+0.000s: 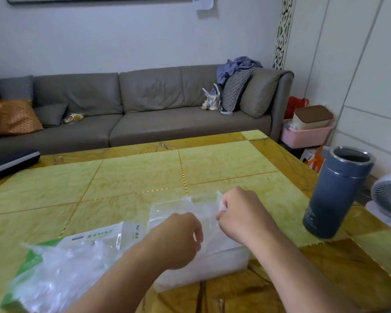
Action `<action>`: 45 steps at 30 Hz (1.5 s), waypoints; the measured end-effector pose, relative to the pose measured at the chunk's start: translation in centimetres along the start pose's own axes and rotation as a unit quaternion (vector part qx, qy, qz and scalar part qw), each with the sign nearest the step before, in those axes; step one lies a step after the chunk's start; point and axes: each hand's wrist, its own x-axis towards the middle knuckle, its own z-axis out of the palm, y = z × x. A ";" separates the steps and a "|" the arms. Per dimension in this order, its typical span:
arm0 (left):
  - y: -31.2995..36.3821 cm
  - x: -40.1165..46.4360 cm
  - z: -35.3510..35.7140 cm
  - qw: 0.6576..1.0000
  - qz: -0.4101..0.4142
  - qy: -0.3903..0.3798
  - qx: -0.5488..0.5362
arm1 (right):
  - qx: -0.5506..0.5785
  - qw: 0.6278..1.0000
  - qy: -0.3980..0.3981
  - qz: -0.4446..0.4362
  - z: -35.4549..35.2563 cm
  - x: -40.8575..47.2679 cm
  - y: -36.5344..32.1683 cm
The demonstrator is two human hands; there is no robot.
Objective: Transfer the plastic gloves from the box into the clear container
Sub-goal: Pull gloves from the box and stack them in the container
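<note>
**Q:** where are the gloves right now, and what are your hands doing?

**Me:** Both my hands are curled on the same thin bunch of plastic gloves (185,211), right over the clear container (224,263). My left hand (178,238) pinches the near-left part, my right hand (239,213) has its fingers closed on the far-right corner (there's film poking out by my knuckles). So the sheet stretches between the two fists, long axis running from near-left to far-right.

**Q:** and the box?

**Me:** The green-and-white glove box (32,267) lies off to my left on the yellow tiled table (133,177), with loose film spilling across it. My left hand is the closer one to it, so I'd guess that's the one that goes back for more.

**Q:** so what does the next bit hinge on?

**Me:** The container sits directly under and just behind my hands, so the move is down, not sideways. It already looks whitish inside, but I can't tell how full. The blue thermos (339,193) stands well apart on my right, open-topped.
</note>
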 end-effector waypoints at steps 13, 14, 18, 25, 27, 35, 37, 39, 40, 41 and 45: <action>-0.7 1.3 1.5 0.995 -0.042 -0.062 -0.064 | -0.121 0.991 -0.050 -0.006 -1.2 -1.1 -1.2; -0.6 1.4 1.3 0.994 -0.038 -0.079 -0.061 | -0.135 0.990 -0.044 -0.004 -1.6 -1.3 -1.5; -0.3 1.6 0.9 0.990 -0.017 -0.122 -0.062 | -0.155 0.988 0.019 -0.011 -3.0 -3.0 -3.4; 0.0 0.3 0.3 0.988 0.040 -0.151 -0.002 | -0.007 0.991 -0.113 -0.078 -1.4 -4.8 -7.1; 0.1 0.7 0.5 0.989 0.018 -0.143 -0.022 | -0.039 0.986 -0.158 -0.042 -0.6 -4.0 -6.5; -0.9 1.0 0.2 0.994 -0.026 -0.104 0.015 | -0.143 0.962 -0.234 0.002 1.7 -1.7 -4.4; -0.8 0.7 0.0 0.993 -0.049 -0.100 0.047 | -0.163 0.953 -0.253 0.020 2.1 -1.0 -4.3; -0.5 0.5 -0.2 0.989 -0.057 -0.110 0.081 | -0.188 0.942 -0.275 0.040 2.6 -0.2 -4.0; -0.2 0.4 -0.3 0.987 -0.050 -0.121 0.094 | -0.195 0.938 -0.284 0.048 3.0 0.2 -3.9; 0.1 0.3 -0.4 0.985 -0.041 -0.134 0.101 | -0.196 0.936 -0.289 0.050 3.3 0.5 -3.8; 0.3 0.6 -0.7 0.982 -0.037 -0.150 0.112 | -0.199 0.926 -0.316 0.056 3.7 0.8 -3.7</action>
